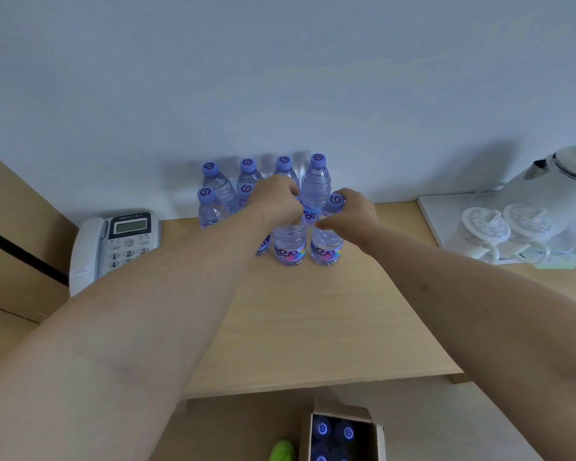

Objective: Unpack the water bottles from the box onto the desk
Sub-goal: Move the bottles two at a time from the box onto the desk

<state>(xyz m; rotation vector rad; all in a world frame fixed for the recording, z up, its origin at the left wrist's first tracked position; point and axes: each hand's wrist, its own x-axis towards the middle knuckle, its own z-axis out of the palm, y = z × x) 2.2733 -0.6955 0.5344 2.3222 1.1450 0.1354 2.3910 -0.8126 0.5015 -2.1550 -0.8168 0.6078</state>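
Several clear water bottles with purple caps stand in rows at the back of the wooden desk, against the wall. My left hand grips the top of a front-row bottle standing on the desk. My right hand grips the neck of the bottle beside it, whose purple cap shows above my fingers. A cardboard box sits open on the floor below the desk's front edge, with more purple-capped bottles inside.
A white desk telephone lies at the left of the desk. At the right, a white tray holds a kettle and two lidded cups. A green object lies on the floor beside the box.
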